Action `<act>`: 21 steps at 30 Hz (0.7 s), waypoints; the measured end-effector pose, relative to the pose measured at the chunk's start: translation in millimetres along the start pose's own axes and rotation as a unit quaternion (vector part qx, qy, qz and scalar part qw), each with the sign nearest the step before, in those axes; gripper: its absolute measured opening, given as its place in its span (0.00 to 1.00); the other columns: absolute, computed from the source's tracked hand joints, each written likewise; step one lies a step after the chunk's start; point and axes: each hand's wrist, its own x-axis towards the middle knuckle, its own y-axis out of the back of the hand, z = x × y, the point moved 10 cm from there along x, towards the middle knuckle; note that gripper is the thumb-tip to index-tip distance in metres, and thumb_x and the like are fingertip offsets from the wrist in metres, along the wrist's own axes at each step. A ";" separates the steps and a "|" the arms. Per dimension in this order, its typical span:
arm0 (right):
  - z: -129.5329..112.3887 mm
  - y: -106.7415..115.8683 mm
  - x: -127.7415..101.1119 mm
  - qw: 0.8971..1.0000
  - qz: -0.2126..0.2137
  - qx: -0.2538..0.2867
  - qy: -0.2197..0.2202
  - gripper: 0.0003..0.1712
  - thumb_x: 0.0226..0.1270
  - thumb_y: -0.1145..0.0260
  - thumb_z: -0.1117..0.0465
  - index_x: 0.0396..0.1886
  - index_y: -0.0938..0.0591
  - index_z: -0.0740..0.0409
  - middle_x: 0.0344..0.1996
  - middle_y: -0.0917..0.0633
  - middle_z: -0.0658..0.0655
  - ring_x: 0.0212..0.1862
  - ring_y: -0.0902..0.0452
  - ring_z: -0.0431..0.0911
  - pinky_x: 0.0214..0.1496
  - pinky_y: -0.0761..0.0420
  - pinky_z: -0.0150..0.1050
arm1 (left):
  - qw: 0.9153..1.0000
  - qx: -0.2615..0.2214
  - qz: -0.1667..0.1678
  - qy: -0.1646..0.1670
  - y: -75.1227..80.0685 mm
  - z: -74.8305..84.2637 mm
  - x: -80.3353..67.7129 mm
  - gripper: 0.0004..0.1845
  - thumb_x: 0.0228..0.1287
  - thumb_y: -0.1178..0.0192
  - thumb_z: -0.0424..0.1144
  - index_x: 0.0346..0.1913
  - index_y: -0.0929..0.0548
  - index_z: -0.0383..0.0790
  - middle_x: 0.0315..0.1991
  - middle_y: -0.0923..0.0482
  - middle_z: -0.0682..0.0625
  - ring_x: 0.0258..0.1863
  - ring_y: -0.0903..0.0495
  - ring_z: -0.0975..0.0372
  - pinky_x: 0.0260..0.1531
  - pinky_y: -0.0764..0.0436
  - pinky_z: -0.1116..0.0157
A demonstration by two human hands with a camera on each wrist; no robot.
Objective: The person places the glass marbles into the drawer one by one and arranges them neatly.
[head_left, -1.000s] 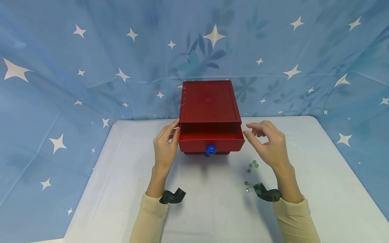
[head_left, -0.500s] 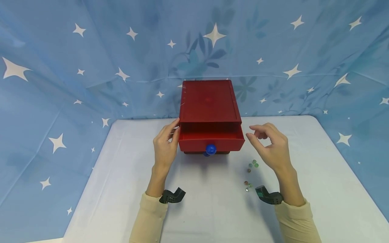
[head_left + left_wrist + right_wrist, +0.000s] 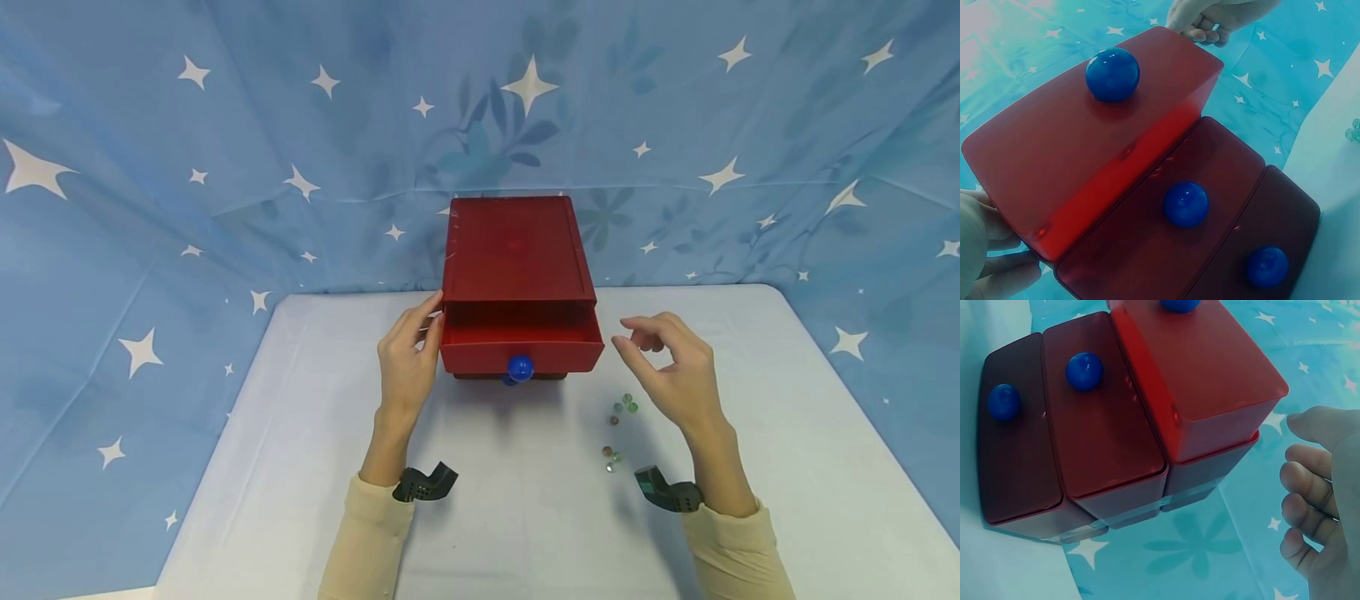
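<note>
A red drawer cabinet [image 3: 517,250] stands at the back of the table. Its top drawer [image 3: 472,357] is pulled partway out, and its visible inside holds nothing. A round blue knob [image 3: 521,368] sits on that drawer's front. Below, the middle drawer [image 3: 1129,231] and the lowest drawer [image 3: 1272,212] are pushed in, each with a blue knob. My left hand [image 3: 407,358] rests its fingertips against the left side of the cabinet, by the top drawer. To the right, apart from the drawer, my right hand [image 3: 678,379] hovers with loosely bent fingers and nothing in them.
Several small glass marbles [image 3: 633,407] lie on the white table [image 3: 300,467], right of the cabinet and in front of the right hand. Behind the table hangs a blue curtain [image 3: 360,158] with white stars, close to the cabinet's back.
My right hand has drawn slightly to the right and toward me, away from the drawer's corner. The left hand, the drawer and the marbles stay in place.
</note>
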 end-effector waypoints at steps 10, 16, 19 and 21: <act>13.3 -0.4 -13.8 0.999 0.004 -0.018 -0.031 0.20 0.47 0.24 0.75 0.43 0.13 0.64 0.26 0.18 0.57 0.33 0.29 0.40 0.43 0.29 0.18 | 1.000 0.003 -0.002 0.000 0.1 0.6 -0.2 0.19 0.70 0.39 0.31 0.62 0.18 0.40 0.50 0.13 0.42 0.41 0.11 0.54 0.41 0.10 0.58; 19.5 -2.5 -20.0 0.999 0.000 -0.022 -0.049 0.20 0.48 0.23 0.74 0.44 0.13 0.64 0.26 0.18 0.58 0.33 0.28 0.43 0.43 0.29 0.18 | 1.000 0.002 -0.001 -0.002 0.2 0.6 -0.1 0.19 0.70 0.39 0.31 0.62 0.18 0.40 0.50 0.13 0.42 0.41 0.11 0.54 0.40 0.10 0.57; 21.1 -2.6 -22.4 0.999 0.000 -0.025 -0.047 0.19 0.47 0.23 0.74 0.43 0.13 0.64 0.26 0.18 0.58 0.33 0.28 0.43 0.43 0.29 0.19 | 1.000 0.000 -0.001 -0.002 0.2 0.7 -0.3 0.19 0.70 0.39 0.31 0.61 0.18 0.40 0.50 0.13 0.42 0.41 0.11 0.53 0.40 0.10 0.57; 22.5 -2.3 -24.1 0.999 0.001 -0.024 -0.047 0.19 0.47 0.24 0.74 0.43 0.13 0.64 0.26 0.18 0.57 0.32 0.28 0.42 0.42 0.29 0.19 | 1.000 0.000 -0.002 -0.002 0.2 0.8 -0.3 0.19 0.70 0.39 0.31 0.62 0.18 0.40 0.50 0.13 0.42 0.41 0.11 0.53 0.40 0.10 0.57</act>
